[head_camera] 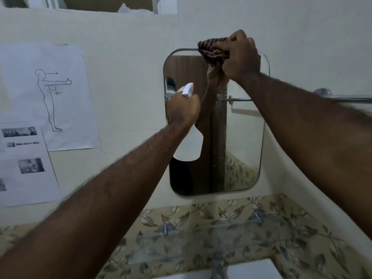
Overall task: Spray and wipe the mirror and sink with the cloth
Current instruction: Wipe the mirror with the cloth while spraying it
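A rounded frameless mirror (244,141) hangs on the cream wall. My right hand (240,57) grips a bunched brown striped cloth (211,49) and presses it on the mirror's top edge. Lower down, in front of the mirror's left half, my left hand (182,110) holds a white spray bottle (190,146) upright by its neck, nozzle (188,90) pointing up and left. The white sink (253,268) shows only as a strip at the bottom edge, with a metal tap (218,266) at its back.
Leaf-patterned tiles (261,228) run below the mirror. A glass shelf (211,236) sits above the tap. Printed sheets (46,93) are taped to the wall at left. A chrome rail (342,96) juts from the right wall. An opening (104,3) lies at the top.
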